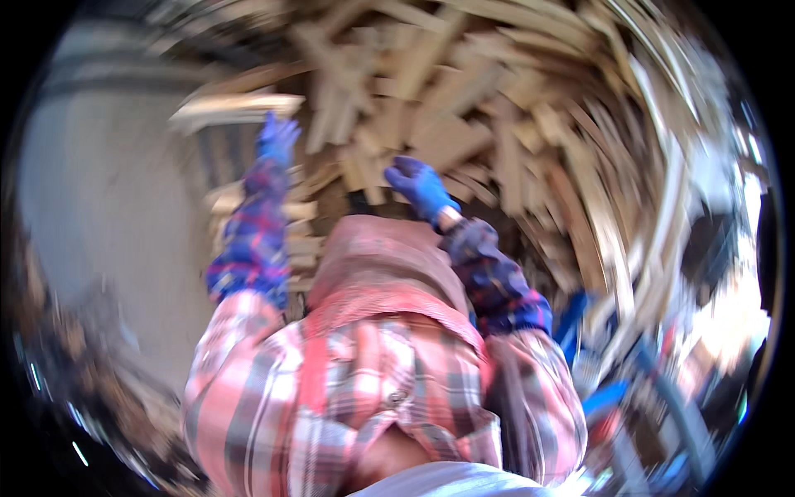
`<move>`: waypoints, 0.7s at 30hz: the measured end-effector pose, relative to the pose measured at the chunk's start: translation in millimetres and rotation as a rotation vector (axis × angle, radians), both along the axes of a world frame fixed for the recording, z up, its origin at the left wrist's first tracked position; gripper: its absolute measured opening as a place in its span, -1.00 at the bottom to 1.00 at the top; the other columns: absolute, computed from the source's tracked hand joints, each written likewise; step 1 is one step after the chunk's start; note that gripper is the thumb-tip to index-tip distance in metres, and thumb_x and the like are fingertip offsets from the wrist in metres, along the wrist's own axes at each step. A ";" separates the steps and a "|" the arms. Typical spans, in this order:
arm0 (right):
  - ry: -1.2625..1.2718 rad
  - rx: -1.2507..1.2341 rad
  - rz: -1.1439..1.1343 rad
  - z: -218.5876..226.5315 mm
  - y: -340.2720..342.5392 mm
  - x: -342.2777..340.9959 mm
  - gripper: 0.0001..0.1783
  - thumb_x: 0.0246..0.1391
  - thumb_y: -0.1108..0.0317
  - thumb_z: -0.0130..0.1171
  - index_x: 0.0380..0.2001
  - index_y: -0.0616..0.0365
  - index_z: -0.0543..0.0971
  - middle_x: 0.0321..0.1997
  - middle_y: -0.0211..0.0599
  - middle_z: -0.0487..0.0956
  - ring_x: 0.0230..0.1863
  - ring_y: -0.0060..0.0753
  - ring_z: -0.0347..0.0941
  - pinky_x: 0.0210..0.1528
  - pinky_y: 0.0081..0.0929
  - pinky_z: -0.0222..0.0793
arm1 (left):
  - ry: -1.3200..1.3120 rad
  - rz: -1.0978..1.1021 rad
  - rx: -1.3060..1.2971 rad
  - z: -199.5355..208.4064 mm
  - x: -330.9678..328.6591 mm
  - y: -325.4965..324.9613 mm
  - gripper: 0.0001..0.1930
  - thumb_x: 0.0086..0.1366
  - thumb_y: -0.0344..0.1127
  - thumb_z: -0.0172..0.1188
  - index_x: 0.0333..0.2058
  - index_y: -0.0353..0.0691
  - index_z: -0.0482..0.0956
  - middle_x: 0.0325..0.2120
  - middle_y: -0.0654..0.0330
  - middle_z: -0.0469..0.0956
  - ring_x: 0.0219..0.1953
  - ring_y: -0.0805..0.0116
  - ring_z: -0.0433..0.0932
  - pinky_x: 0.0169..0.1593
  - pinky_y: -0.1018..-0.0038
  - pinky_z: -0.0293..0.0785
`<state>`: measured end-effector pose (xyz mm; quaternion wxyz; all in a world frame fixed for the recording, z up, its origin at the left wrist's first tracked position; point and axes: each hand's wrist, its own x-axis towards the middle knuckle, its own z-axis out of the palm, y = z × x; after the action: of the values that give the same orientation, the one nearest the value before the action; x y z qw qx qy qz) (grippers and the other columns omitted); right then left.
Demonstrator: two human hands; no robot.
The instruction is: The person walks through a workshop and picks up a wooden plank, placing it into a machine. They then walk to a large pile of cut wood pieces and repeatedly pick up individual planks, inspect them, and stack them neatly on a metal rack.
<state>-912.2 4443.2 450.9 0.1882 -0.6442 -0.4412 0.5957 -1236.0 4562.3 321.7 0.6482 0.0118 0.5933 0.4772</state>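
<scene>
My left hand (278, 137), in a blue glove, reaches forward with its fingers stretched out and apart. Its fingertips are at the right end of a pale wooden board (236, 106); blur hides whether they touch. To the right, my right hand (422, 187) hovers in front of a heap of wood pieces (447, 137). Its blue glove has dark fingertips, the fingers are loosely bent with the thumb apart, and nothing shows in it. Both forearms wear dark plaid sleeve covers.
More wood pieces (300, 248) are stacked between my left arm and the brown apron (373, 257). Longer strips (604, 228) lie in the heap on the right. Grey floor (124, 182) spreads on the left. Blue items (609, 398) stand at the lower right, blurred.
</scene>
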 end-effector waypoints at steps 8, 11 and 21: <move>-1.215 -0.174 -0.164 77.7 -67.5 242.0 -0.09 -0.21 -0.18 0.29 0.22 -0.09 0.25 0.25 -0.12 0.27 0.28 -0.08 0.17 0.24 -0.12 0.13 | -0.035 -1.059 -0.153 97.5 171.0 -101.1 -0.59 0.28 -0.06 0.10 -0.02 -0.21 0.46 -0.16 0.08 0.57 -0.22 0.29 0.59 -0.18 0.40 0.51; -1.515 -0.352 -0.137 58.1 -132.4 288.2 -0.03 -0.23 -0.17 0.30 0.24 -0.03 0.19 0.28 -0.09 0.23 0.31 -0.07 0.11 0.24 -0.04 0.05 | -0.131 -1.239 -0.180 93.2 185.0 -111.7 -0.57 0.28 -0.02 0.12 0.01 -0.16 0.43 -0.16 0.12 0.56 -0.20 0.34 0.56 -0.16 0.44 0.48; -1.428 -0.348 0.179 57.8 -107.1 323.7 -0.07 -0.26 -0.27 0.32 0.09 0.12 0.36 -0.05 -0.12 0.54 0.02 -0.10 0.46 0.07 -0.11 0.29 | -0.340 -1.438 -0.112 119.5 371.8 -131.3 -0.49 0.27 0.02 0.11 0.05 -0.20 0.39 -0.15 0.11 0.55 -0.17 0.35 0.54 -0.14 0.46 0.47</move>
<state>-588.4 4336.1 508.7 -0.2989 -0.8570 -0.4063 0.1062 -864.2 4431.0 441.2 0.8832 0.2904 0.3541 -0.1010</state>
